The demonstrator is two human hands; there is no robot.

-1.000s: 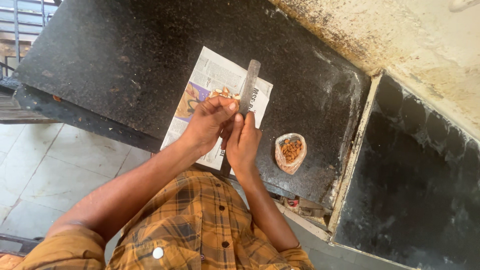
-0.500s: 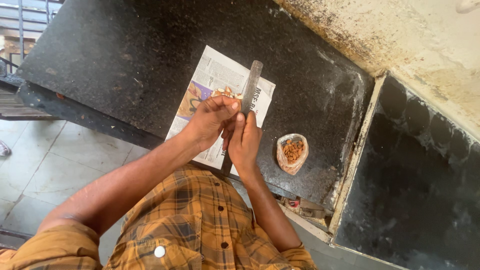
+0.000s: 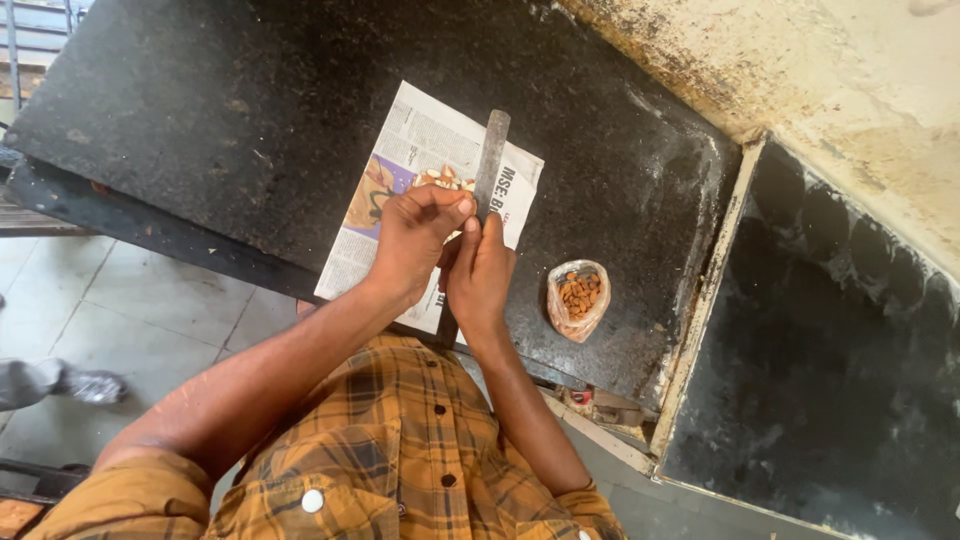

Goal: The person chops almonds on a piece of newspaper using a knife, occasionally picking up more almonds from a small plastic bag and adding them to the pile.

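My right hand (image 3: 482, 275) grips the handle of a long flat knife (image 3: 492, 150), whose grey blade points away from me over a sheet of newspaper (image 3: 415, 140). My left hand (image 3: 412, 238) is pressed against it, with thumb and fingertips pinched on a small almond piece at the blade's edge; the piece is mostly hidden. A few cut almond pieces (image 3: 442, 178) lie on the newspaper just beyond my left fingers. The knife's handle end sticks out below my right palm.
A small clear plastic bag of almonds (image 3: 578, 297) sits open on the black stone counter (image 3: 200, 110) to the right of my hands. A dark sunken sink (image 3: 830, 380) lies further right, under a stained wall (image 3: 820, 70). Tiled floor (image 3: 120, 330) lies left.
Both hands stay together on the knife over the newspaper. My left fingertips have shifted slightly along the blade, and the view has drifted a little.
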